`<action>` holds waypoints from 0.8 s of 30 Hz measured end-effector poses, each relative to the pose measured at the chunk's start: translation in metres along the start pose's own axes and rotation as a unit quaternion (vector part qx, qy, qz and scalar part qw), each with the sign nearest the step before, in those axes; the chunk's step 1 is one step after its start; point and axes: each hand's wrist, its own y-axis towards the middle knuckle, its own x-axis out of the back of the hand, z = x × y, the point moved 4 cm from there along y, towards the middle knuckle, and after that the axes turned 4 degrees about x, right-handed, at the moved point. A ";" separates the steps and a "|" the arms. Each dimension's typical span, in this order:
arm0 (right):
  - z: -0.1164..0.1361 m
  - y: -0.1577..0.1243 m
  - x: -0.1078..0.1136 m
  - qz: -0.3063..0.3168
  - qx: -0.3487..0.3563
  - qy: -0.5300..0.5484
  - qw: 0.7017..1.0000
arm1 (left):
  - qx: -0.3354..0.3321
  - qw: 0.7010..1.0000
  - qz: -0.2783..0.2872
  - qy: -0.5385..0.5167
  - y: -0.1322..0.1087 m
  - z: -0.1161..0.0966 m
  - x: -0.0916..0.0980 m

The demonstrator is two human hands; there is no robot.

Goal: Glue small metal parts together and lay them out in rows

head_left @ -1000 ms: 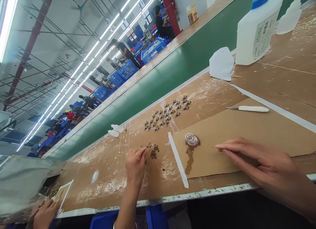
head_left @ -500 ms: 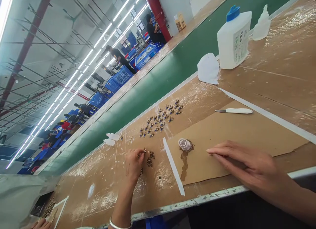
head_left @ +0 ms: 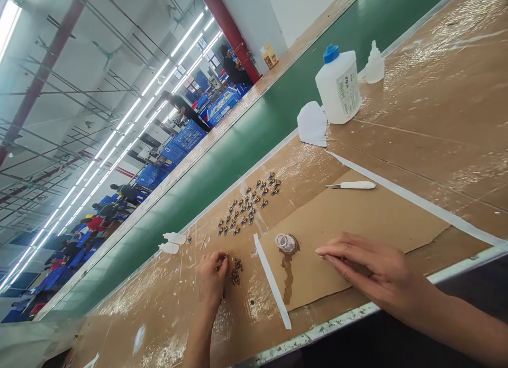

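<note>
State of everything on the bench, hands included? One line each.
Left hand: pinched, apparently on a tiny part
Right hand: pinched above the cardboard; held item unclear
Large bottle: upright, blue cap on
Dropper bottle: upright
Two small bottles: lying down
Knife: lying, blade bare
Blue-and-gold pieces: spread out
Brown beads: loosely clustered
Cardboard: flat, stained
</note>
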 end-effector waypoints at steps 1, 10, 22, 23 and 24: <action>-0.001 -0.001 -0.001 0.003 -0.004 0.007 1.000 | 0.006 1.000 -0.002 -0.008 -0.001 -0.003 0.003; 0.004 0.004 0.003 0.008 -0.026 0.033 0.999 | 0.070 0.973 0.067 -0.210 -0.021 -0.073 0.026; 0.007 0.005 0.006 -0.020 -0.001 0.043 0.999 | 0.105 0.960 0.122 -0.230 -0.011 -0.099 0.017; 0.007 0.005 0.006 -0.021 0.002 0.044 0.999 | 0.088 0.964 0.120 -0.222 -0.011 -0.101 0.018; 0.006 0.005 0.006 -0.021 0.003 0.046 0.999 | 0.068 0.968 0.116 -0.211 -0.010 -0.105 0.018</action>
